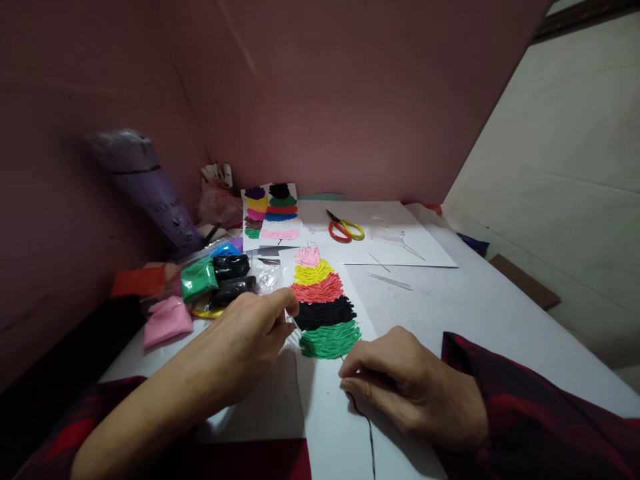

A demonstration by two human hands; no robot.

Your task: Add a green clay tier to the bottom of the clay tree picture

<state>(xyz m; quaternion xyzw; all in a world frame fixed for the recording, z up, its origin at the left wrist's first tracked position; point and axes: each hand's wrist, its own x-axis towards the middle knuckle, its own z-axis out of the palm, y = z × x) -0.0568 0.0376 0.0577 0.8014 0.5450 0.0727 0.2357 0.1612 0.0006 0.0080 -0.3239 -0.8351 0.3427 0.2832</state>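
My left hand (pixel 260 327) is closed in a pinch beside the left edge of a layered picture, holding a thin pale stick (pixel 297 326) whose end points at the green band. The white sheet (pixel 325 407) carries textured bands of soft clay: pink (pixel 307 256), yellow (pixel 314 271), red (pixel 317 289), black (pixel 326 313) and green (pixel 330 341). Just below the green band's right corner, my right hand (pixel 400 383) pinches finger and thumb together. A thin black strand (pixel 371 433) runs from those fingertips down the sheet; its upper end is hidden by the fingers.
Packets of coloured clay, among them green (pixel 198 279), black (pixel 233 289) and pink (pixel 169 320), lie at left. A purple wrapped umbrella-like roll (pixel 155 187) leans behind. Scissors (pixel 345 229) rest on white paper (pixel 425 233), near thin sticks (pixel 390 281). A finished-looking colour card (pixel 281 217) stands at the back.
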